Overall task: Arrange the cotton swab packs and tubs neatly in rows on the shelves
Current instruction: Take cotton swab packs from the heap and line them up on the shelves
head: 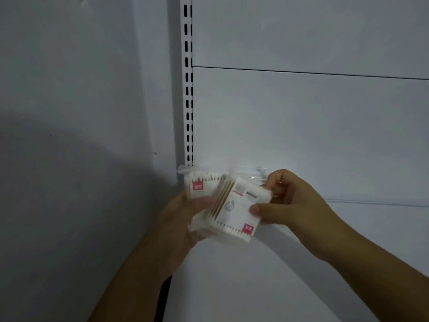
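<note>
Hands meet in front of a white metal shelving unit, both holding clear plastic packs of wooden-stemmed cotton swabs. The left hand (178,217) comes up from below, its palm under a small stack; its fingers (204,201) curl over the front of the rear pack (202,181), a clear bag of white-tipped swabs with a small pink-red square label near its upper left corner. This pack stands roughly upright, its top edge just overlapping the foot of the white slotted upright rail (188,89) behind it. The right hand (294,203) reaches in from the right and pinches the front pack (236,210), a clear bag with a white printed card and a pink-red square at its lower right corner; the thumb presses on the card's right edge and the other fingers wrap behind the top of the pack. This front pack is tilted, its bundle of tan wooden stems showing along the left side, and it overlaps the rear pack. Whether more packs lie beneath in the left palm cannot be told, as the picture is blurred there. Pale grey back panels (313,131) fill the background, with a plain wall (69,89) to the left of the rail.
</note>
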Action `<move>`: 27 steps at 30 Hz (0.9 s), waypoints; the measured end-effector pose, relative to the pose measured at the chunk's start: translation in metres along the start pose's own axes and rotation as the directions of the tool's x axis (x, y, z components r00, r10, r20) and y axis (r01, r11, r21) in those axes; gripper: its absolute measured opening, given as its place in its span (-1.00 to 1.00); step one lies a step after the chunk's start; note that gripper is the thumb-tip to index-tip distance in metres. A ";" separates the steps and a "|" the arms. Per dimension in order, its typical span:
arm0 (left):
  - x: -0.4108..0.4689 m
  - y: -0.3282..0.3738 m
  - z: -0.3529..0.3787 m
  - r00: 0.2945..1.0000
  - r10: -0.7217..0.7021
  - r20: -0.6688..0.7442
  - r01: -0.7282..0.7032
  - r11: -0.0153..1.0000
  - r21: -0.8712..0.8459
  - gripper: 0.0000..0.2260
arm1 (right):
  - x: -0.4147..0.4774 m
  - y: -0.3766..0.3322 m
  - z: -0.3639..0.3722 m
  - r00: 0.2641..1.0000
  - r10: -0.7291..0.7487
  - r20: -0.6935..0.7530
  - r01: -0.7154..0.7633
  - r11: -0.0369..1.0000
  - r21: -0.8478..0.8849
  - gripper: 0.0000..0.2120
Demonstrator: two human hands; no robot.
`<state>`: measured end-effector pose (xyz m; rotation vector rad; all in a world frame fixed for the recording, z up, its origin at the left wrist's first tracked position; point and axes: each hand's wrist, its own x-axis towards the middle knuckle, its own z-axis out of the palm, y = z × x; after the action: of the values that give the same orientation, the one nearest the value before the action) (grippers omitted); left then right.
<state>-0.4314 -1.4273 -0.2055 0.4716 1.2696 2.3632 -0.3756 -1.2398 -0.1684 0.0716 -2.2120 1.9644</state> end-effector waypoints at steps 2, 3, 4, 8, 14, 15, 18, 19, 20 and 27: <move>-0.001 -0.001 -0.004 0.999 -0.036 0.035 0.038 0.998 -0.052 -0.43 | -0.010 0.001 -0.019 0.999 0.037 -0.026 -0.033 0.991 0.128 -0.70; -0.002 -0.002 -0.005 0.997 -0.040 0.071 0.046 0.996 -0.075 -0.39 | -0.015 0.000 -0.027 0.998 0.050 -0.041 -0.041 0.979 0.200 -0.68; -0.003 -0.003 -0.007 0.994 -0.039 0.100 0.049 0.994 -0.100 -0.38 | -0.019 0.000 -0.034 0.997 0.062 -0.056 -0.045 0.965 0.258 -0.63; -0.007 -0.005 -0.011 0.993 -0.047 0.110 0.059 0.992 -0.112 -0.33 | -0.027 0.011 -0.050 0.985 0.133 -0.105 -0.085 0.923 0.375 -0.61; -0.006 0.000 -0.006 0.999 -0.025 -0.047 0.023 0.999 -0.041 -0.58 | -0.026 0.039 -0.060 0.930 0.239 -0.278 -0.098 0.893 0.439 -0.55; -0.004 0.001 -0.004 0.995 -0.004 -0.096 0.006 1.000 0.020 -0.70 | -0.025 0.041 -0.064 0.920 0.243 -0.308 -0.082 0.887 0.455 -0.55; 0.004 0.013 0.008 0.982 0.092 -0.168 -0.062 0.982 0.177 -0.79 | -0.024 0.044 -0.073 0.928 0.212 -0.307 -0.043 0.878 0.476 -0.56; 0.007 0.017 0.011 0.981 0.132 -0.143 -0.095 0.965 0.246 -0.76 | -0.024 0.044 -0.074 0.934 0.206 -0.292 -0.040 0.872 0.488 -0.60; 0.010 0.020 0.015 0.979 0.176 -0.108 -0.129 0.931 0.342 -0.68 | -0.025 0.045 -0.074 0.938 0.202 -0.282 -0.034 0.863 0.503 -0.64; 0.029 -0.001 0.039 0.931 0.350 0.104 -0.279 0.497 0.822 -0.65 | -0.027 0.049 -0.078 0.915 0.184 -0.359 0.042 0.841 0.540 -0.65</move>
<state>-0.4373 -1.3847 -0.1834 0.9676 2.5297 1.8600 -0.3486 -1.1593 -0.2122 -0.3181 -1.3819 2.3327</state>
